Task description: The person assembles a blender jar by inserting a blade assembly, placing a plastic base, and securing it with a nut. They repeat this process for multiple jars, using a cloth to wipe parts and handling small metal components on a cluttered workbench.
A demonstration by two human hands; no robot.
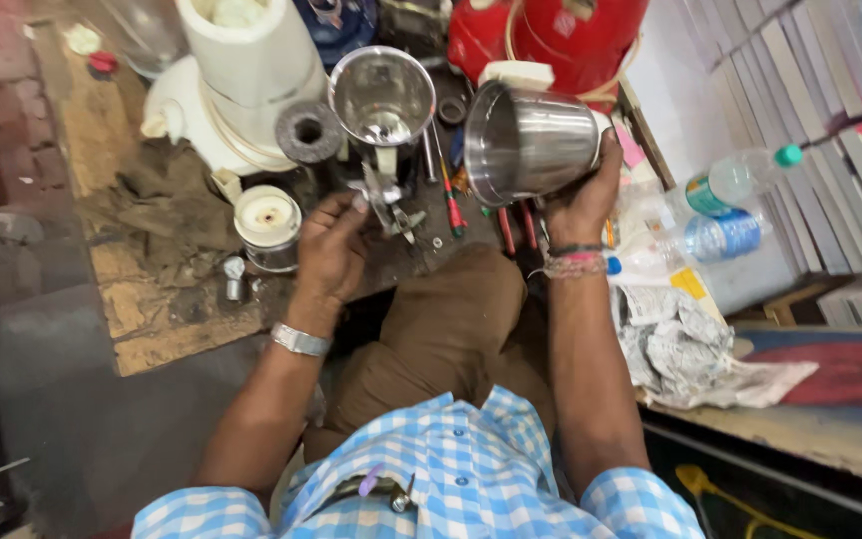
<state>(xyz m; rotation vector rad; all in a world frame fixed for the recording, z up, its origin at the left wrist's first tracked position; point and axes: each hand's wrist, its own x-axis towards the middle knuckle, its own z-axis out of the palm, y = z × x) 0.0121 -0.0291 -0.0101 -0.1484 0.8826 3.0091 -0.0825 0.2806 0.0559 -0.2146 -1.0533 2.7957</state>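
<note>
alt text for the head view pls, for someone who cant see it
Seen from above, a seated person's right hand holds a steel jar on its side, while the left hand touches a small metal part on a cluttered workbench beside a white mixer base.

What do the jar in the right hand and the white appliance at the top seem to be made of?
The jar held by the right hand looks like stainless steel: a brushed, silvery wall with mirror-like reflections inside. The white appliance seems moulded plastic, matte off-white and grimy. The left hand touches small metal parts, apparently bare steel.
</note>
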